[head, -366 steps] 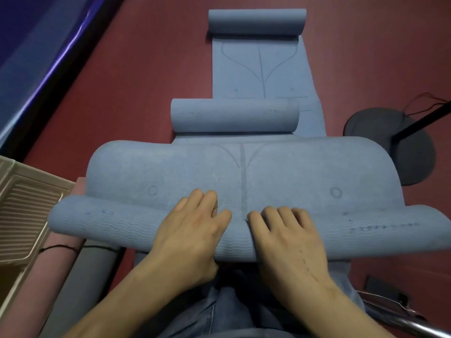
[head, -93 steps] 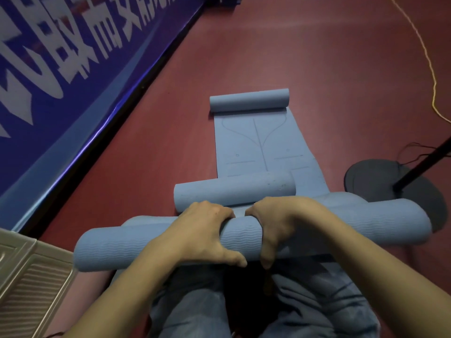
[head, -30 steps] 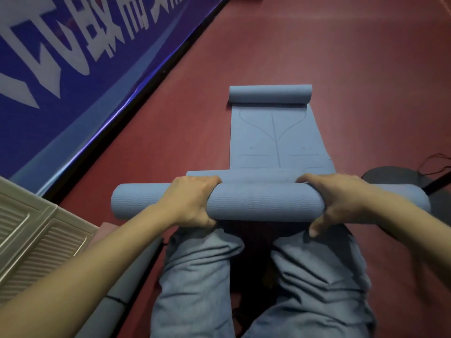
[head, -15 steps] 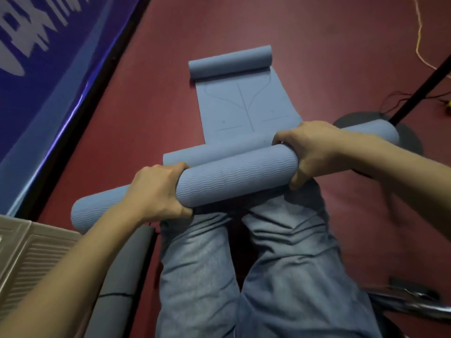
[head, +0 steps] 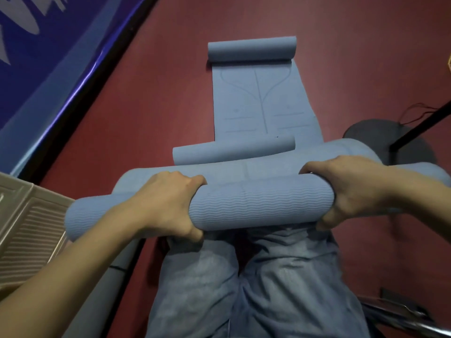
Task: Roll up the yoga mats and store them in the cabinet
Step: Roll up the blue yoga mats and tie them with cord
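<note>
A thick blue rolled yoga mat (head: 258, 206) lies crosswise above my knees, its last loose flap (head: 244, 167) still spread just behind the roll. My left hand (head: 168, 208) grips the roll left of its middle, fingers curled over the top. My right hand (head: 351, 189) grips it toward the right end in the same way. Beyond it a second blue mat (head: 263, 103) lies flat on the red floor, curled into small rolls at its near end (head: 231, 150) and far end (head: 251, 51).
A beige ribbed cabinet panel (head: 26, 230) stands at the left edge. A grey rolled mat (head: 107, 284) lies beside my left leg. A dark round stand base (head: 390, 142) with a black pole is at right. A blue banner (head: 48, 45) lines the left wall.
The roll tilted down to the left half a second ago and is now nearly level again. A loose flap of the mat shows behind it. Both hands keep their grip.
</note>
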`<state>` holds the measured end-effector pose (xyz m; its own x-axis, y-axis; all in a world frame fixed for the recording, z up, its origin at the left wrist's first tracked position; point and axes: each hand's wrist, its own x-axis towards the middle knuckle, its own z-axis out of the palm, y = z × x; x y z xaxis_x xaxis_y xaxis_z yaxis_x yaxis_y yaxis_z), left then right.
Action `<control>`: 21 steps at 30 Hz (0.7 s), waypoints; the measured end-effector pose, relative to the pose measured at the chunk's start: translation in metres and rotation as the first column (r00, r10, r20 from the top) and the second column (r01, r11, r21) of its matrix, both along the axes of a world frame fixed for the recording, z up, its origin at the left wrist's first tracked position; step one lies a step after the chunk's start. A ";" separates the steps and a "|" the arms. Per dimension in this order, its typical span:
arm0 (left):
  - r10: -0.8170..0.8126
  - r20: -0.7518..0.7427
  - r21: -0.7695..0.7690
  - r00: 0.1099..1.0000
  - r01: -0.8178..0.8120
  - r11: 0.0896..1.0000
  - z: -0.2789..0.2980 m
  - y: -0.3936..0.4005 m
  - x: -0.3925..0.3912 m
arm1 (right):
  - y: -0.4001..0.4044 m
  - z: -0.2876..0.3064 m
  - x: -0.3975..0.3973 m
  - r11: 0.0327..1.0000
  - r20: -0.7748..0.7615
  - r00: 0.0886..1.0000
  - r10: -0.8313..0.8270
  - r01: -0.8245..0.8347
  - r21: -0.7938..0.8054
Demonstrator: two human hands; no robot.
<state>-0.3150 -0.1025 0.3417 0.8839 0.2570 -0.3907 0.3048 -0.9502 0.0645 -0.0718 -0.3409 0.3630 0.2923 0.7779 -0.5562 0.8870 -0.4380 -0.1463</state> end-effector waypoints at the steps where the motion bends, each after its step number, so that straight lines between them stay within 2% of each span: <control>1: 0.001 -0.002 -0.006 1.000 -0.001 1.000 -0.001 0.000 0.001 | -0.003 -0.003 -0.002 0.999 0.035 0.999 0.020 -0.022 0.039; 4: -0.005 -0.001 -0.003 1.000 0.005 1.000 -0.003 0.000 0.002 | -0.017 -0.010 -0.015 0.973 0.234 0.966 0.113 -0.155 0.169; 7: -0.005 0.025 -0.008 1.000 0.005 1.000 -0.003 -0.001 0.001 | -0.009 -0.005 -0.016 0.982 0.242 0.961 0.131 -0.159 0.099; 10: 0.058 0.066 -0.075 0.996 -0.053 0.996 -0.008 -0.001 -0.002 | 0.010 0.002 -0.005 0.991 0.167 0.977 0.131 -0.136 0.015; 12: 0.043 0.163 -0.122 0.986 -0.023 0.992 -0.013 -0.002 -0.002 | 0.021 0.004 0.004 0.993 0.105 0.988 0.116 -0.113 -0.039; 16: -0.039 0.371 -0.054 0.928 0.063 0.997 -0.019 -0.002 0.004 | 0.043 0.008 0.026 0.982 -0.054 0.998 0.040 -0.049 -0.185; 18: -0.057 0.350 -0.027 0.935 0.070 0.997 -0.014 -0.003 0.007 | 0.050 0.007 0.036 0.972 -0.184 0.983 -0.022 -0.022 -0.234; 21: -0.125 0.185 0.131 0.975 0.101 0.986 -0.011 -0.011 0.016 | 0.055 0.004 0.043 0.968 -0.274 0.960 -0.061 -0.010 -0.252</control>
<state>-0.2991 -0.1132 0.3311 0.9653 0.1858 -0.1836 0.1881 -0.9821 -0.0050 -0.0289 -0.2859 0.3674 0.1165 0.5990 -0.7923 0.8145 -0.5141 -0.2689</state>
